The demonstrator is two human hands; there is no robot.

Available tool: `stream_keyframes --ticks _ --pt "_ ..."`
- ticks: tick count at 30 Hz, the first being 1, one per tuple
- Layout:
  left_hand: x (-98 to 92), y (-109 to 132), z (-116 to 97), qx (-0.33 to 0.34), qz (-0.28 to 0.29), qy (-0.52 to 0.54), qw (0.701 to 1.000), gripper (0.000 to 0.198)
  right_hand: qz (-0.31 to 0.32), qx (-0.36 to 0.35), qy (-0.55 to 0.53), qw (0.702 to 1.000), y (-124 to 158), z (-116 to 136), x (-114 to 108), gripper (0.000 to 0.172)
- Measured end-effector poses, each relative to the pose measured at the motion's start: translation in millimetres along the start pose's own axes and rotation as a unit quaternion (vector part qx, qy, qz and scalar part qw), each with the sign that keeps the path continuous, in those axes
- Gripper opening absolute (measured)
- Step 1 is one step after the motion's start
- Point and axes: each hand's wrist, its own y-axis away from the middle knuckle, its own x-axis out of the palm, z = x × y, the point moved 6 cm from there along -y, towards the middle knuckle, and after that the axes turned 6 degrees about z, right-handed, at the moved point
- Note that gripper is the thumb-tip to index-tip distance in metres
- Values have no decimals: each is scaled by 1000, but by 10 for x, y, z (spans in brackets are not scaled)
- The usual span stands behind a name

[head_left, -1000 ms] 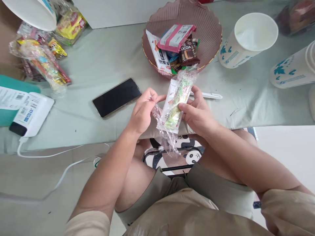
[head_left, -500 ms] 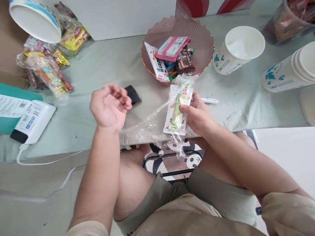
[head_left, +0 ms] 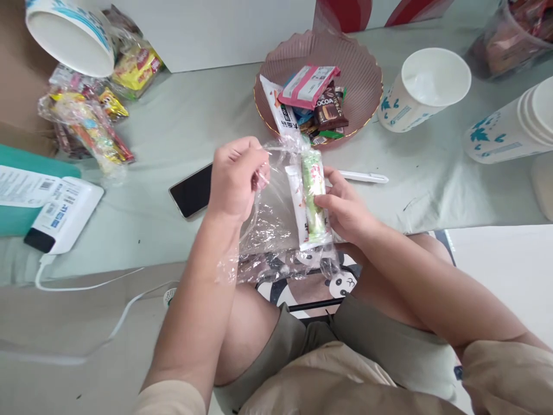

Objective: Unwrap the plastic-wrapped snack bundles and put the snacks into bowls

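The green packet [head_left: 314, 202] lay over a white packet [head_left: 294, 193], both pinched between the right hand's [head_left: 345, 202] thumb and fingers. Just left of them, the left hand [head_left: 237, 178] gripped clear film [head_left: 274, 225], which sagged, crinkled, between the 2 hands. To my eye, doing it well called for keeping both packets lined up under the right thumb and drawing the film smooth, gently enough not to tear it. Beyond the hands sat a pink bowl [head_left: 363, 86]; a phone [head_left: 189, 193] showed beside the left hand, partly hidden by it.
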Motion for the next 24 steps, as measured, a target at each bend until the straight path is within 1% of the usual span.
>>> stream_keyframes --ticks 2,3,4,6,8,10,11,13,14,17,18,20,21,22,24 --pt "-13 -50 -51 -18 -18 119 993 35 3 14 -45 999 -29 -20 3 53" --pt "-5 -65 -88 -34 -24 184 982 36 10 27 -67 997 -42 -38 12 51" --pt "12 -73 -135 -51 -27 245 968 37 21 43 -85 995 -53 -60 25 49" --pt "72 -77 -266 -82 -14 342 936 40 43 81 -107 990 -64 -114 57 46" --pt "126 -73 -431 -96 8 411 907 39 56 114 -127 984 -62 -169 93 51" --pt "139 -65 -587 -91 23 439 894 36 71 128 -150 978 -56 -211 141 65" --pt "134 -61 -654 -80 30 442 893 37 80 130 -161 975 -54 -227 164 72" --pt "118 -47 -765 -46 52 447 892 40 92 129 -176 971 -53 -260 190 79" --pt "113 -34 -798 -33 63 447 892 41 94 129 -179 971 -55 -277 190 80" --pt "79 5 -861 23 62 473 878 45 93 119 -176 973 -65 -308 170 75" --pt "85 9 -877 38 62 493 867 44 100 117 -176 972 -66 -314 174 75" --pt "138 -14 -876 35 61 535 842 43 125 124 -183 967 -59 -332 212 77" --pt "165 -41 -845 14 42 551 834 44 140 129 -191 963 -51 -345 241 79" --pt "193 -67 -769 -38 3 553 832 43 153 133 -202 958 -43 -360 270 81" --pt "191 -110 -688 -66 -74 571 815 42 168 131 -226 950 -31 -395 313 82"
